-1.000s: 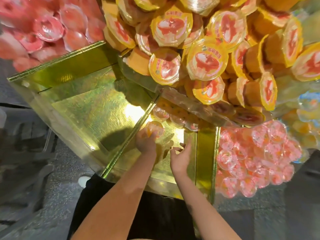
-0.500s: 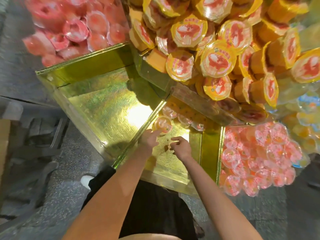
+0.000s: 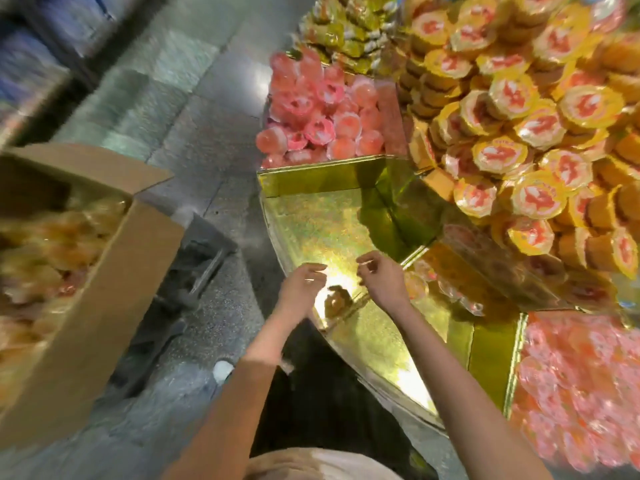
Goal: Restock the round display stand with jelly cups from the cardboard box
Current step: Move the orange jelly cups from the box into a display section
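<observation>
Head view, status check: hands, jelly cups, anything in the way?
Left hand and right hand empty, fingers loosely curled, over gold compartment. Few jelly cups placed there. Cardboard box left, holding cups. Nothing blocking.

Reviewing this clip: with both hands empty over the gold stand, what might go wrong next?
1. The heaped yellow-lidded jelly cups overhang the gold foil-lined compartment; a bump from the right hand might topple some.
2. The open brown cardboard box sits off to the left, so the left hand must swing wide, possibly clipping the stand's rim.
</observation>
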Demonstrator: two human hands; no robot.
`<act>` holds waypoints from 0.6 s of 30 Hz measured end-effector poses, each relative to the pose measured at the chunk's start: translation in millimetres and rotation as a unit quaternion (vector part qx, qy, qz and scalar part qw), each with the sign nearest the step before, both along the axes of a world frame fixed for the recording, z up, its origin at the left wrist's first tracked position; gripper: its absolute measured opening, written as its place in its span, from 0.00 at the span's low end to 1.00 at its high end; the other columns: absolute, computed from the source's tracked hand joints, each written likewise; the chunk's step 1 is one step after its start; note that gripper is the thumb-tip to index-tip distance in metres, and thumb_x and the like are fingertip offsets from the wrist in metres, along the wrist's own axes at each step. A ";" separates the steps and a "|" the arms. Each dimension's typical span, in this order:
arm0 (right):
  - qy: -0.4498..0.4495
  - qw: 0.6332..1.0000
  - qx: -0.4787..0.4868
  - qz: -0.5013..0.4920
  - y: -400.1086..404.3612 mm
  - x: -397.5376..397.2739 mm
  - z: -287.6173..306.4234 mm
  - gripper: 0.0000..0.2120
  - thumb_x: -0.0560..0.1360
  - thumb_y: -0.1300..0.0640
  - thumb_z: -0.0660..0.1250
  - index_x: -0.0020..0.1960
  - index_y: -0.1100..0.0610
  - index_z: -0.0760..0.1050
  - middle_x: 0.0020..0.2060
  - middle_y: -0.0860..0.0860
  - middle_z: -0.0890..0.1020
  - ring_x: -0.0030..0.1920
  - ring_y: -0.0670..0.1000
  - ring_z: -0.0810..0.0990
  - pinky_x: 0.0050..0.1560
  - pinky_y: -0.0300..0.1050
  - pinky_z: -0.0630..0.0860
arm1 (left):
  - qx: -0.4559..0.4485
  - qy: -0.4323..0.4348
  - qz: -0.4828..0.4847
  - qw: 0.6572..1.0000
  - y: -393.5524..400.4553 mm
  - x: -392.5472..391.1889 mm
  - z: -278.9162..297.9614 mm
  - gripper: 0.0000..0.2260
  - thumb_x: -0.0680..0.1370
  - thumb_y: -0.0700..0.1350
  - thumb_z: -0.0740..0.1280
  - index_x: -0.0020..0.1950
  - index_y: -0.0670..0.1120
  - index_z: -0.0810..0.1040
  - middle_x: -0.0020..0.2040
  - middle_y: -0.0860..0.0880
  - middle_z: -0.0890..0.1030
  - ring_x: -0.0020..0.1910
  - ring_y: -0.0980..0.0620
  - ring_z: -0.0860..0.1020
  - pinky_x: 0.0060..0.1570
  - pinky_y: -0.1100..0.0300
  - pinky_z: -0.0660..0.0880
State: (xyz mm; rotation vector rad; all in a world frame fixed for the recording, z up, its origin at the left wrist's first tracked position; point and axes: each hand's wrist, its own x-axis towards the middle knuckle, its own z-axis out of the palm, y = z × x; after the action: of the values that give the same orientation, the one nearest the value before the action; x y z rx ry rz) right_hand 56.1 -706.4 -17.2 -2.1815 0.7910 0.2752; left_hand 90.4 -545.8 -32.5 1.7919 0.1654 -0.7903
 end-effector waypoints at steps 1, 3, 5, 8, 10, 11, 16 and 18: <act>-0.004 1.000 -0.004 0.028 16.9 11.2 3.6 0.07 0.75 0.61 0.64 0.51 0.56 0.79 0.36 0.53 0.82 0.41 0.56 0.82 0.44 0.44 0.73 | 0.008 -0.015 0.017 1.000 22.6 4.7 1.8 0.09 0.77 0.36 0.65 0.53 0.48 0.79 0.46 0.49 0.80 0.43 0.52 0.77 0.40 0.68 0.71; -0.010 0.996 -0.012 0.086 54.0 32.3 10.2 0.08 0.75 0.61 0.64 0.51 0.55 0.79 0.35 0.50 0.81 0.41 0.55 0.82 0.40 0.41 0.69 | 0.027 -0.035 0.053 0.998 70.0 11.8 4.9 0.10 0.77 0.35 0.64 0.55 0.45 0.79 0.46 0.48 0.80 0.44 0.55 0.77 0.40 0.74 0.69; -0.020 0.989 -0.013 0.143 95.7 49.1 17.7 0.08 0.75 0.61 0.64 0.52 0.57 0.79 0.36 0.51 0.81 0.43 0.55 0.82 0.39 0.40 0.66 | 0.043 -0.062 0.093 0.993 118.2 14.3 7.0 0.10 0.78 0.34 0.64 0.55 0.45 0.78 0.46 0.47 0.79 0.39 0.64 0.77 0.43 0.71 0.72; -0.032 0.976 -0.011 0.214 161.3 66.7 23.2 0.08 0.76 0.62 0.65 0.54 0.61 0.80 0.44 0.56 0.84 0.48 0.55 0.81 0.41 0.37 0.65 | 0.068 -0.097 0.150 0.982 190.2 10.2 9.5 0.09 0.78 0.31 0.63 0.55 0.40 0.78 0.47 0.45 0.78 0.35 0.70 0.76 0.43 0.72 0.71; -0.031 0.964 -0.015 0.263 206.4 75.6 22.8 0.08 0.75 0.61 0.66 0.54 0.61 0.79 0.48 0.56 0.84 0.51 0.55 0.81 0.48 0.39 0.69 | 0.088 -0.102 0.190 0.972 238.6 2.9 13.1 0.08 0.78 0.32 0.63 0.55 0.38 0.79 0.50 0.43 0.80 0.42 0.62 0.77 0.46 0.71 0.74; -0.028 0.957 -0.014 0.287 229.8 80.1 22.0 0.08 0.75 0.61 0.66 0.54 0.60 0.79 0.49 0.56 0.84 0.53 0.55 0.81 0.50 0.40 0.70 | 0.098 -0.102 0.211 0.967 264.2 -2.0 11.9 0.07 0.79 0.34 0.64 0.55 0.40 0.79 0.51 0.43 0.81 0.45 0.57 0.77 0.50 0.66 0.75; -0.012 0.911 -0.006 0.411 345.7 88.9 23.6 0.10 0.77 0.60 0.65 0.57 0.61 0.78 0.51 0.55 0.83 0.52 0.54 0.81 0.51 0.41 0.73 | 0.164 -0.102 0.366 0.911 376.8 -45.3 6.0 0.09 0.79 0.38 0.63 0.54 0.49 0.79 0.52 0.52 0.80 0.50 0.52 0.79 0.52 0.57 0.75; -0.011 0.892 -0.002 0.453 384.2 90.1 21.5 0.11 0.76 0.60 0.66 0.58 0.61 0.78 0.50 0.55 0.83 0.50 0.54 0.81 0.47 0.38 0.71 | 0.189 -0.091 0.430 0.878 409.8 -63.7 4.0 0.10 0.80 0.39 0.62 0.55 0.50 0.79 0.52 0.53 0.79 0.43 0.57 0.77 0.42 0.63 0.73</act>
State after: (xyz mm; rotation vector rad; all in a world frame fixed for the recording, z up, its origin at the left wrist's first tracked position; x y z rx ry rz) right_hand 146.2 -322.3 4.4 -2.4094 -0.3059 0.6988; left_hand 26.7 -136.0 -28.4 1.8705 0.9707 0.0664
